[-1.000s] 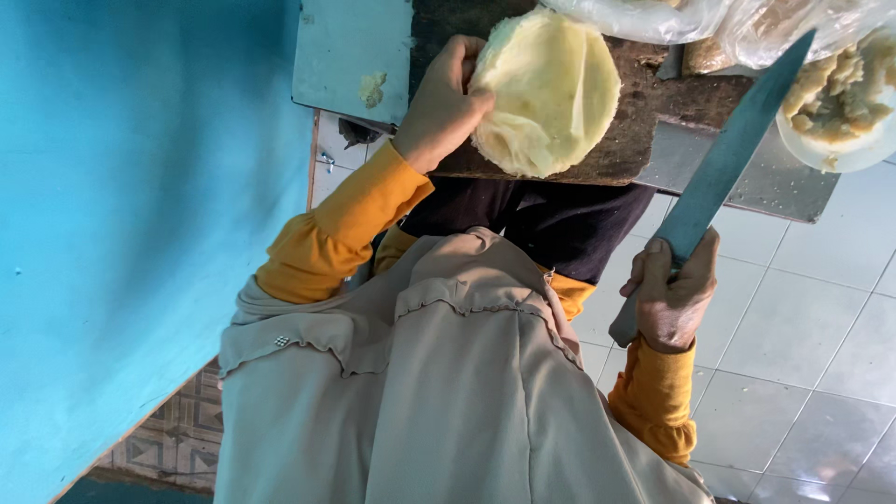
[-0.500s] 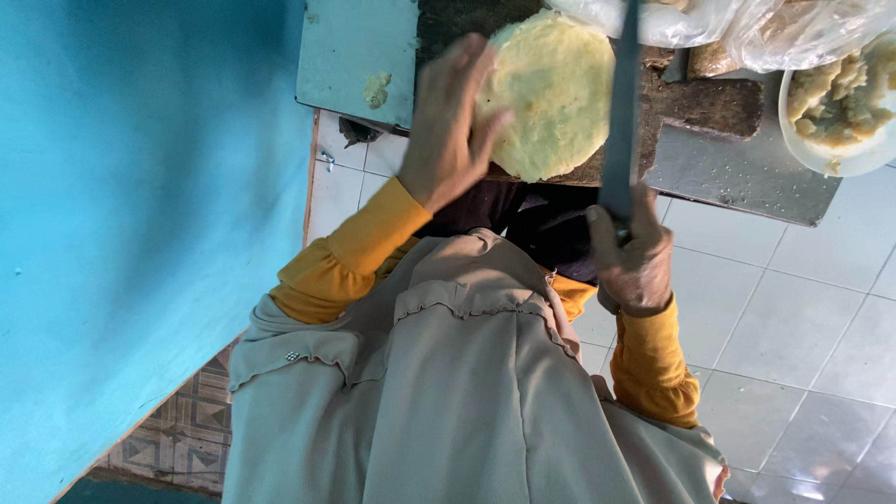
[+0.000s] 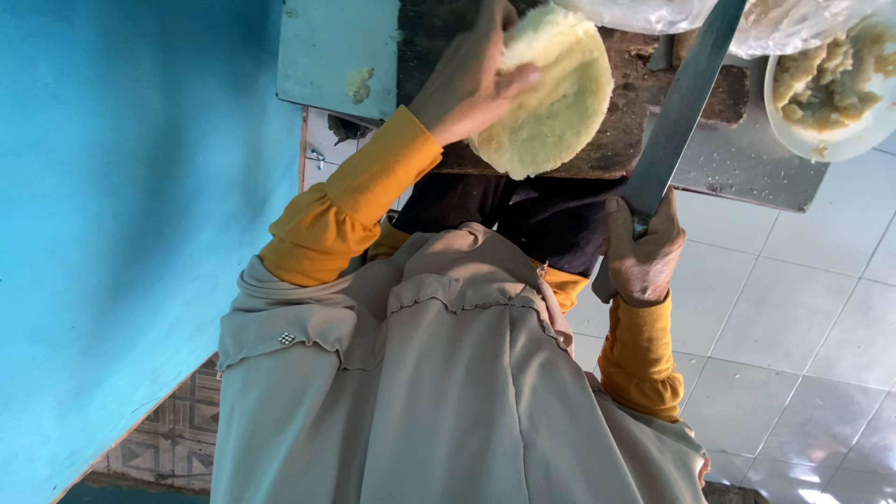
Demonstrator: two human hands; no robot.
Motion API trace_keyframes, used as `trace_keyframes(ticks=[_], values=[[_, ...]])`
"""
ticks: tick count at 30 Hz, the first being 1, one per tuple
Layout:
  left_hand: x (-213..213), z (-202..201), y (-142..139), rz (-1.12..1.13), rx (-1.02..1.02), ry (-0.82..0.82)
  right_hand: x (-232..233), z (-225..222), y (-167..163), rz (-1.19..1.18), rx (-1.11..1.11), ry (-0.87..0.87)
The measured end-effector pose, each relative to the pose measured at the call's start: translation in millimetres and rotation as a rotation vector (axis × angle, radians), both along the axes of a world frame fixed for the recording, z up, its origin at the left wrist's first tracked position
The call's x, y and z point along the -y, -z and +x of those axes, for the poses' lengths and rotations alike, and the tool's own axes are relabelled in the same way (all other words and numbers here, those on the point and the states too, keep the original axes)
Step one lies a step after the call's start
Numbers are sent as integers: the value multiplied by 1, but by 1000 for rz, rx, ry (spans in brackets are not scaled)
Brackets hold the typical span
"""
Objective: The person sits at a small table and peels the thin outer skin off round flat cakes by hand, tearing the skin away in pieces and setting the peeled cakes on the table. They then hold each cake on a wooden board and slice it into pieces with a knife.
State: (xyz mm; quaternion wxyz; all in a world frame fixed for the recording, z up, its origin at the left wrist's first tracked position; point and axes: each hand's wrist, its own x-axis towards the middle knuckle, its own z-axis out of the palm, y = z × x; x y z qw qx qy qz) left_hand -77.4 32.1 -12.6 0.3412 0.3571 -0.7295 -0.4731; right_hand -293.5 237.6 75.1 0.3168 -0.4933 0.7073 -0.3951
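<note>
Landmark: the dark, worn wooden chopping board [image 3: 635, 121]. A round pale-yellow dough disc [image 3: 551, 89] covers its left half, with the left hand [image 3: 467, 79] pressed on it. A long steel knife blade [image 3: 686, 103] crosses the board's right part. Bare board shows between disc and blade. Right of the board, a white plate of yellowish mash [image 3: 831, 89] blocks the way.

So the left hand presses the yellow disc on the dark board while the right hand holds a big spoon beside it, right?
Not quite: the right hand holds a long knife, not a spoon. The head view shows its flat blade running up beside the board. The rest stands: the left hand presses the yellow disc on that dark board.
</note>
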Motion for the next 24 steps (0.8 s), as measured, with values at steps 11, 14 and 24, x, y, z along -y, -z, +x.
trace_keyframes(ticks=[11, 14, 24], values=[[-11, -3, -63, 247, -151, 332, -19, -13, -16, -52, 141, 145], [8, 1, -35, -117, -133, 208, -21, -11, -14, -34, 139, 129], [-12, 23, 8, -160, 21, -194, -34, 27, -35, 36, -7, -200]])
